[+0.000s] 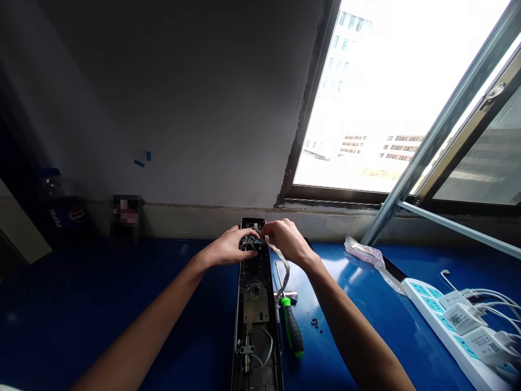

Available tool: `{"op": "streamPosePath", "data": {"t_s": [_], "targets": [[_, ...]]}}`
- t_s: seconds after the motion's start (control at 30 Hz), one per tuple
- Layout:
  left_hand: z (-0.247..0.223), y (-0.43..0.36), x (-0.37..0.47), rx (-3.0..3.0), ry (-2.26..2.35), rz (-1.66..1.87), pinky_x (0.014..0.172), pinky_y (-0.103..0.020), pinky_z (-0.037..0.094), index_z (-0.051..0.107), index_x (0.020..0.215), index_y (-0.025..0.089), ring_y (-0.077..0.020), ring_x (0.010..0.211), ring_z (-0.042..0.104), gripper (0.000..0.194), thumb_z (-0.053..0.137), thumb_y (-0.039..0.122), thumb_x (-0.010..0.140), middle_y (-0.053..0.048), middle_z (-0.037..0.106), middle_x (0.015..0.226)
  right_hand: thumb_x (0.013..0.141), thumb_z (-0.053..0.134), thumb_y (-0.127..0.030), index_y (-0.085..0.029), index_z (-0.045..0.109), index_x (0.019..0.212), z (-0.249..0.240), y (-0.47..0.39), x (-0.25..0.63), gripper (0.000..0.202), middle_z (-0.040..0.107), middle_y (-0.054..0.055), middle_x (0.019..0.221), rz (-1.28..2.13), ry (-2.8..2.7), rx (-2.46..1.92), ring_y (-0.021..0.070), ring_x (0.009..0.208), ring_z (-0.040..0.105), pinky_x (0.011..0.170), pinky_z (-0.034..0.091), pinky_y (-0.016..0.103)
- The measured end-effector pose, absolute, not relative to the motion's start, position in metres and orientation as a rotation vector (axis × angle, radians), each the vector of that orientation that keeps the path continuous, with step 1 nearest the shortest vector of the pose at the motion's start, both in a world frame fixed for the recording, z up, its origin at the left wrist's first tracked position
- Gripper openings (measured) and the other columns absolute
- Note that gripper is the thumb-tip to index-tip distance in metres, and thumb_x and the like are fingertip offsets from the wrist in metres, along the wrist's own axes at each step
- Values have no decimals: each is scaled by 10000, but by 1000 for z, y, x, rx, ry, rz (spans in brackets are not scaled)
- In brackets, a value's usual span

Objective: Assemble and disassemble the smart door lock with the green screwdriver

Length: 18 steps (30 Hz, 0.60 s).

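A grey wall and a bright window are set behind a blue tabletop. On it, a long, narrow black casing is laid open, its far end near the wall's foot and its near end cut off by the lower edge of view. Inside it are held a circuit board at the far end, a metal plate midway, and a brass-coloured fitting with white wires nearer by. The left hand is arched over the board, thumb and forefinger apart. The fingers of the right hand are curled in at the end of a white cable; whether it is pinched cannot be told. The cable is draped over the casing's right rim. Close along that rim, space is taken by a green-and-black screwdriver, with small dark screws scattered beside it. Farther right, the table is bounded by a power strip into which chargers are plugged, and a clear-wrapped packet. To the casing's left, a broad stretch of blue is seen.
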<state>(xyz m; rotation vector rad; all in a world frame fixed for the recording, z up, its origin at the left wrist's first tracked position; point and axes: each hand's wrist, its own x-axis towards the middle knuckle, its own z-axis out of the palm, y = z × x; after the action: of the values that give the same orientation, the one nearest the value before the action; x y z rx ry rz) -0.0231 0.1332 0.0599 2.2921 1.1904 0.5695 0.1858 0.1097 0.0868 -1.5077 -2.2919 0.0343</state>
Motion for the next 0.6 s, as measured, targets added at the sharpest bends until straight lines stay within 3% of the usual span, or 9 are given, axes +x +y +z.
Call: {"op": "streamPosePath", "data": {"t_s": [0.1, 0.2, 0.33, 0.6], "targets": [[59, 131, -20, 2274, 1156, 558, 1008, -404, 522, 697, 1301, 279, -331, 1164, 667, 547, 743, 510, 806, -75, 717, 1222, 966, 667, -199, -167, 742, 992, 86, 110, 185, 86, 729, 15, 876, 39, -2328, -1530, 139, 781, 665, 748, 543, 294], [57, 130, -16, 2247, 1126, 567, 980, -375, 527, 687, 1292, 269, -311, 1146, 687, 554, 758, 512, 800, -55, 745, 1223, 1010, 648, -368, -166, 694, 1114, 82, 112, 185, 232, 725, 55, 1096, 66, -2366, -1567, 169, 927, 703, 847, 607, 372], [51, 134, -14, 2222, 1133, 606, 996, -401, 507, 698, 1253, 249, -340, 1207, 655, 575, 801, 518, 755, -79, 742, 1237, 1003, 656, -380, -175, 658, 1245, 75, 115, 188, 316, 687, 87, 1255, 117, -2400, -1592, 211, 1052, 697, 901, 610, 417], [44, 142, -14, 2179, 1117, 653, 897, -356, 532, 726, 1101, 232, -314, 1098, 694, 492, 836, 501, 704, -64, 762, 1126, 998, 662, -383, -181, 641, 1289, 65, 124, 190, 355, 664, 96, 1312, 204, -2398, -1597, 229, 1095, 686, 920, 606, 433]]}}
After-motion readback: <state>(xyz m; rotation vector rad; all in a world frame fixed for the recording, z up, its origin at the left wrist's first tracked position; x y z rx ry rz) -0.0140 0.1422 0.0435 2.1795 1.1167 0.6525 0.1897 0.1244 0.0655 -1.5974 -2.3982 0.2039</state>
